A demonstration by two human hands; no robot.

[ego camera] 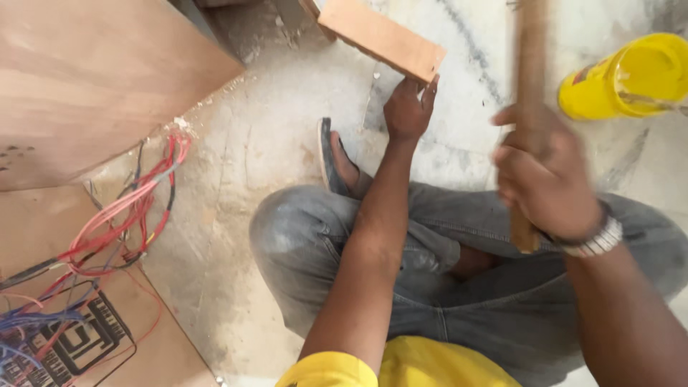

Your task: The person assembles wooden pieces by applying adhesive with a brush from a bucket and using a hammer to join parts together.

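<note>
Head view: I saw a person sitting cross-legged on a dusty floor [236, 179], looking down at both hands.
Left hand: I saw the left hand [407, 109] stretched forward, its fingers bent up against the near end of a wood block [383, 37].
Block: it lay tilted on the floor just beyond the left hand, touching the fingertips, with its far end running up toward the top edge.
Right hand: I saw the right hand [541, 172] wrapped in a fist around a wooden handle [529, 86], raised and blurred.
Handle: it stood nearly upright through the fist, its lower end poking out below the hand and its top cut off by the picture's edge, so I could not tell what sat on it.
Apart: the handle hung to the right of the block, not touching it.
Wrist: a metal band [596, 240] sat on the right wrist.
Around: a yellow can [623, 79] lay right of the handle, a plywood panel [93, 79] stood at the left, and red and blue wires [122, 215] lay over cardboard below it.
Foot: a sandal [331, 154] rested just left of the left forearm.
</note>
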